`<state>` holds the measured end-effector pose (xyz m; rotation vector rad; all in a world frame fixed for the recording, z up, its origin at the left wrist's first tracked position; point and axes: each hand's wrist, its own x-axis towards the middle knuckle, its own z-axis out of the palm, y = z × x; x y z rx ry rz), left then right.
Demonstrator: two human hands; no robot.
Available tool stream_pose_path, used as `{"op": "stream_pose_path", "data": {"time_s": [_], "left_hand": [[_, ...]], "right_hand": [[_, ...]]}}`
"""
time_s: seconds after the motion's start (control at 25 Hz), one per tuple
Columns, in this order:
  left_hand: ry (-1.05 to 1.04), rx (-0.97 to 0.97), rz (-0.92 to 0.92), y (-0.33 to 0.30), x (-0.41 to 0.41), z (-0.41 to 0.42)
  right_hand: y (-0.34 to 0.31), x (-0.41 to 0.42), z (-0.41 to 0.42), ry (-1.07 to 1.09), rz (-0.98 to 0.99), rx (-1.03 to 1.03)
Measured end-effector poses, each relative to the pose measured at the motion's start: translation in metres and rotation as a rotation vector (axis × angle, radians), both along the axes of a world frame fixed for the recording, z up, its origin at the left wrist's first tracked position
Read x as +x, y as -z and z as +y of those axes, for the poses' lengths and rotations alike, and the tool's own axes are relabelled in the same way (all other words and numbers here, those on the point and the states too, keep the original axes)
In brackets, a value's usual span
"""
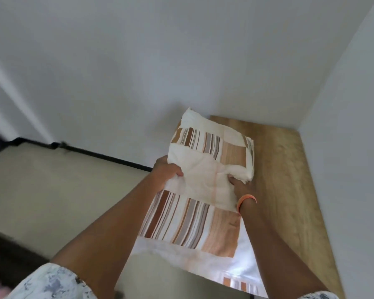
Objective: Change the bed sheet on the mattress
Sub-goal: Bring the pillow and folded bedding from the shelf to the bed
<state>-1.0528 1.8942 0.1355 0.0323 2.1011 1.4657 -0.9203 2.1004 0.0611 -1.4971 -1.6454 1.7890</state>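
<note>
Folded bed sheet (212, 160): white with brown, tan and grey stripe blocks. Sits on a light wooden shelf (289, 180), against the left side, in a white-walled corner. Far end of the bundle is thick and stacked; near end has a loose layer hanging off the shelf's front edge toward the camera.

Left hand (167, 172): on the sheet's left edge, fingers curled in, bunching white fabric in a grip. Thumb side faces the cloth.

Right hand (243, 186): at the sheet's right side, low near the shelf surface. Fingers tucked into or under the folds of the thick part; fingertips hidden by fabric, so exact grip unclear, but it has hold of the cloth. Orange wristband (246, 200) on that wrist.

Both forearms reach up from bottom of frame. Patterned white-and-grey short sleeves (52, 283) at the lower corners.

Surroundings: white walls (181, 50) behind and right of the shelf. Left of the shelf, beige floor (52, 190) with a black baseboard (108, 157) along the wall. Edges blurred.
</note>
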Motion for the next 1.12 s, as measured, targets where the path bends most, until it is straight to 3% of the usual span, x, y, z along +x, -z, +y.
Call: {"op": "stream_pose_path", "data": {"time_s": [0.2,0.4,0.52,0.68,0.96,1.12], "left_hand": [[-0.214,-0.079,0.208,-0.046,0.03,-0.198],[-0.384,-0.295,0.32,-0.089,0.138,-0.423],[-0.523,-0.428,0.327,-0.105,0.233,-0.552],[-0.797,-0.468,0.296,-0.113,0.371,-0.709],[-1.252,-0.475,0.192,-0.091,0.568,-0.908],[-1.406,-0.489,0.109,-0.081,0.648,-1.016]], "right_hand": [[-0.003,-0.04,-0.174,-0.324,0.096,-0.193],[0.02,-0.014,-0.412,-0.703,0.098,-0.418],[0.013,0.049,-0.565,-0.912,0.092,-0.533],[-0.014,0.144,-0.742,-1.195,0.026,-0.62],[-0.001,0.275,-0.996,-1.546,-0.111,-0.683],[0.017,0.349,-1.135,-1.653,-0.175,-0.742]]}}
